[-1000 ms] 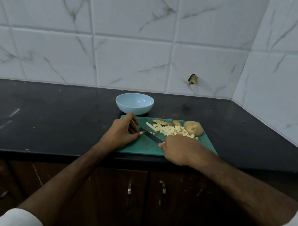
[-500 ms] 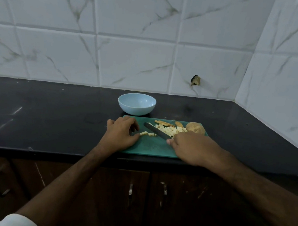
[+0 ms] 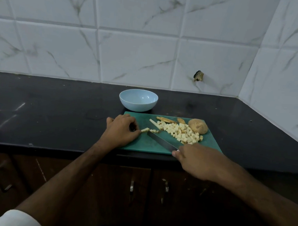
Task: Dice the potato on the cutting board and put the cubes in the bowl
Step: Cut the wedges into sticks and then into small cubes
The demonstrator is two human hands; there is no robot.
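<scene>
The left hand (image 3: 120, 130) rests on the green cutting board (image 3: 147, 143), fingers (image 3: 137, 132) pinching a short potato strip (image 3: 145, 130). The right hand (image 3: 197, 160) fingers are closed on the knife (image 3: 161, 142), blade just near of the strip. Cut cubes (image 3: 180, 133) lie to the right; the bowl (image 3: 138, 100) stands beyond on the surface (image 3: 53, 112).

One pale blue bowl (image 3: 138, 99) stands on the counter and one green cutting board (image 3: 147, 143) lies just in front of it. One knife (image 3: 161, 141) is on the board. One unpeeled potato piece (image 3: 197, 126) sits at the far right corner. The potato cubes (image 3: 181, 132) form one heap, too many and too small to count. Two hands show, left hand (image 3: 120, 130) and right hand (image 3: 197, 158). Three cabinet handles (image 3: 131, 186) are visible below
</scene>
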